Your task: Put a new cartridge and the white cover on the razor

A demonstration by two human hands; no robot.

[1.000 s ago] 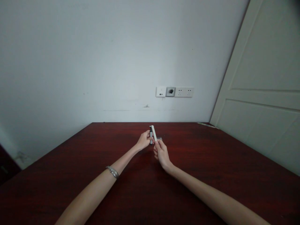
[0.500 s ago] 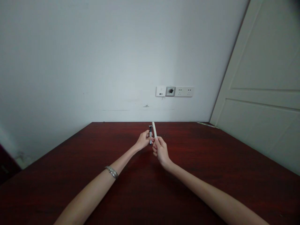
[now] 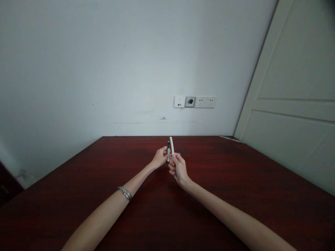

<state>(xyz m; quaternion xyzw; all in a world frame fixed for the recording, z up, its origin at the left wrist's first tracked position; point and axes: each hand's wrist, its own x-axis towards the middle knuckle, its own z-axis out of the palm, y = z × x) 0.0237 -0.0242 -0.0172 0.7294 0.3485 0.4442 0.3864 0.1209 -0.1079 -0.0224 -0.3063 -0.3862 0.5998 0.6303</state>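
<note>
My left hand [image 3: 160, 157] is closed around the grey handle of a small razor [image 3: 169, 153]. The razor stands upright, its black neck and small head pointing up. Pinched in my right hand [image 3: 180, 169] is a smooth white stick [image 3: 171, 143], also upright and leaning slightly left at the top. It stands right beside the razor's head; whether the two touch I cannot tell. My fingers hide the stick's lower end. Both hands meet above the far middle of the dark red wooden table [image 3: 162, 216].
A white wall [image 3: 146, 69] rises behind the table, with a row of sockets [image 3: 205, 102] low on it. A pale panelled door [image 3: 295, 87] stands at the right. A flat thin strip [image 3: 231, 139] lies at the table's far right edge.
My right hand and the white stick have shifted slightly left, closer to the razor. The razor's head has turned and looks narrower. Both hands keep their hold.
</note>
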